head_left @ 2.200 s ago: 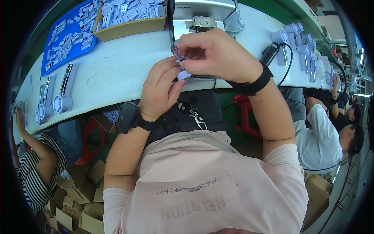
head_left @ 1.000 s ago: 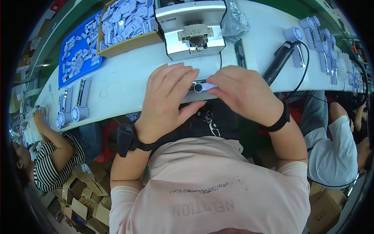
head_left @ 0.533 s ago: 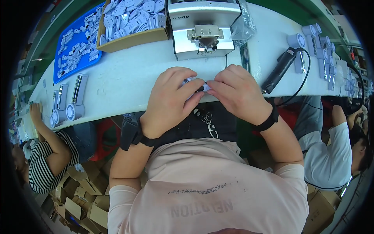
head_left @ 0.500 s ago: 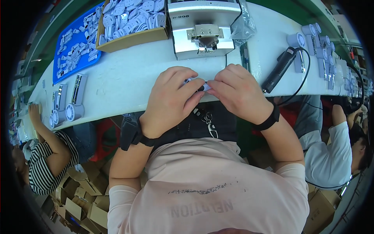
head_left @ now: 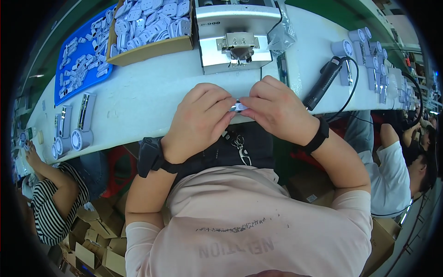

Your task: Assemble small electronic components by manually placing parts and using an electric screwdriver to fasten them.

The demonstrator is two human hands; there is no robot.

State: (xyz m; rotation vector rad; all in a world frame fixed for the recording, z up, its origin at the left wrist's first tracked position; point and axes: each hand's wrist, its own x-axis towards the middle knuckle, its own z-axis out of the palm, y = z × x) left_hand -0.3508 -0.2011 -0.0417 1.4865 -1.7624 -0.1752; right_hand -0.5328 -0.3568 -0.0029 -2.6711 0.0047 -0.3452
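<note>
Pale lavender plastic part (head_left: 239, 106) in their grip, a worker's left hand (head_left: 198, 121) and right hand (head_left: 278, 110) pinch opposite ends of the small piece, fingertips close together, directly in front of a silver machine (head_left: 234, 30) on a white table (head_left: 143, 92). Just left of the machine, a cardboard box (head_left: 152, 52) is piled with flat pale pieces; farther left of it, a blue tray (head_left: 85, 90) carries smaller ones. Right of the machine lie a black handheld tool (head_left: 324, 83) and, farther out, round-headed devices (head_left: 342, 48). Clear plastic wrap (head_left: 282, 38) sits beside the machine's right side.
</note>
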